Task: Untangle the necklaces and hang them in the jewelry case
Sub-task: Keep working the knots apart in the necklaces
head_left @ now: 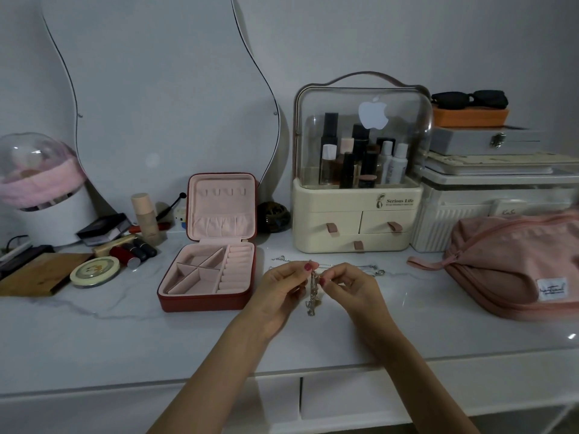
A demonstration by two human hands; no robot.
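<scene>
A tangled clump of silver necklaces (313, 296) hangs between my two hands above the white marble tabletop. My left hand (282, 286) pinches the top of the clump from the left, and my right hand (347, 285) pinches it from the right. More thin silver chain (365, 267) lies on the table just behind my hands. The red jewelry case (206, 300) stands open to the left, its pink lid (222, 208) upright with a row of hooks and a pocket, all bare.
A cream cosmetics organiser (355, 220) with a clear dome stands behind my hands. A pink pouch (513, 267) lies at right, stacked boxes (488, 158) behind it. Lipsticks (134, 252), a round tin (95, 270), a bottle (145, 217) and a wooden board (37, 274) crowd the left.
</scene>
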